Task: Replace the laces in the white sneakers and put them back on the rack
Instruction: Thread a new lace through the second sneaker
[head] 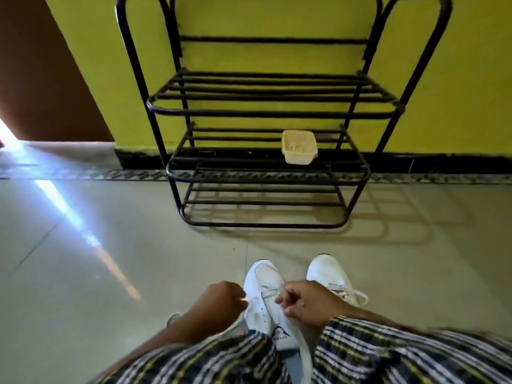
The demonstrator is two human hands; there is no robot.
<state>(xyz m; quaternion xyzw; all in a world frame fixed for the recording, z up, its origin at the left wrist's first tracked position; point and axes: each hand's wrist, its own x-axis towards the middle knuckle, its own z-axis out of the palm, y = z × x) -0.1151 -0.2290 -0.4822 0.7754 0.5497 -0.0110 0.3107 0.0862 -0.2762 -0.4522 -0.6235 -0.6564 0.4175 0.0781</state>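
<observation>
Two white sneakers stand on the floor in front of me. The left sneaker (pixel 261 297) lies between my hands, toe pointing away. My left hand (pixel 219 302) pinches one end of its white lace (pixel 250 303) at the shoe's left side. My right hand (pixel 304 302) pinches the other end over the shoe's right side. The right sneaker (pixel 331 275) stands just beyond my right hand, its lace loose on the floor. A black metal shoe rack (pixel 266 173) stands against the yellow wall ahead.
A small cream plastic tub (pixel 299 146) sits on the rack's middle shelf; the other shelves hold nothing. Pale floor tiles (pixel 110 273) spread to the left, with a strip of sunlight across them. My striped clothing fills the bottom edge.
</observation>
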